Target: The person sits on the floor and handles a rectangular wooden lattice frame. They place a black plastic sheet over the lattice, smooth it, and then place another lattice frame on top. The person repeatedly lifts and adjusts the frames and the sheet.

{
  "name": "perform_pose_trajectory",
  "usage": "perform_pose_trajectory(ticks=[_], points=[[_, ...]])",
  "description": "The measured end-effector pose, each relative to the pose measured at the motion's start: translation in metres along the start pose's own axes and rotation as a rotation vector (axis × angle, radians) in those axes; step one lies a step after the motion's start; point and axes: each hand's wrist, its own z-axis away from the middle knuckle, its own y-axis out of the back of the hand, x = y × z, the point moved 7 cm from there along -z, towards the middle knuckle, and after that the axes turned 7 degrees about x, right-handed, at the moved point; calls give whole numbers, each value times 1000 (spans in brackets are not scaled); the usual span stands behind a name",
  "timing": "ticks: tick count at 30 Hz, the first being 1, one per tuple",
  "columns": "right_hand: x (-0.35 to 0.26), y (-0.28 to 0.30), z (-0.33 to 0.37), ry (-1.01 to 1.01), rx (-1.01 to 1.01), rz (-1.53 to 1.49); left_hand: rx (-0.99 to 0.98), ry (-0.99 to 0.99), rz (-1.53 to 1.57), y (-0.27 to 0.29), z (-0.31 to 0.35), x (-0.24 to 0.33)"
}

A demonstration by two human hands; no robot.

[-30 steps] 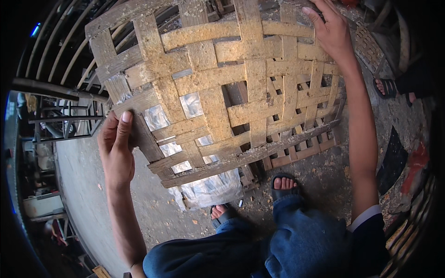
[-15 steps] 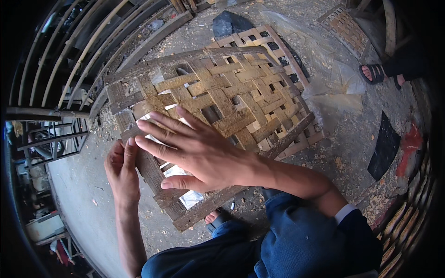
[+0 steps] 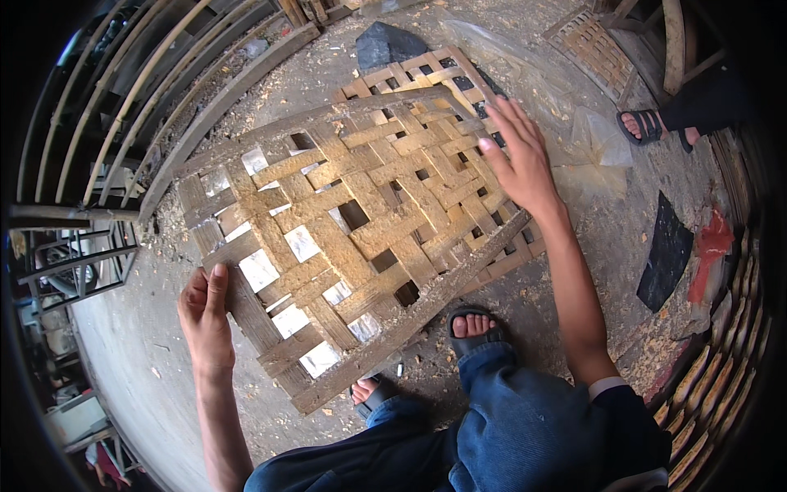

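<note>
A wooden-framed panel of woven flat slats (image 3: 361, 184) lies tilted in front of me, dusted with sawdust. White patches show through several gaps at its left end. My left hand (image 3: 206, 316) is closed at the panel's left edge, thumb against the frame and fingers curled, partly hidden. Over the far right edge is my right hand (image 3: 522, 160), its fingers stretched out and holding nothing. Whether it touches the slats I cannot tell.
Beneath the panel's far end lies another woven panel (image 3: 459, 61). A dark block (image 3: 389, 45) sits behind it. Slatted wooden racks (image 3: 123, 90) stand at left, with clear plastic sheeting (image 3: 602, 143) at right. Another person's sandalled foot (image 3: 639, 125) is at far right.
My right hand has swept from the panel's left end across to its far right edge, uncovering the slats. The left hand stays at the left edge, slightly lower in view.
</note>
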Motion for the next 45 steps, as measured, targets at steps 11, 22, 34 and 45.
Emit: perform_pose_trajectory(ticks=[11,22,34,45], points=[[-294,-19,51,828,-180,-701,-93,-58,60,-11,17,21],[111,-94,-10,-341,-328,120,-137,8,-150,0,17,7],[-317,-53,-43,774,-80,-585,-60,-30,22,-2,17,23],[80,-106,-55,-502,-248,150,-69,-34,27,-5,15,14]])
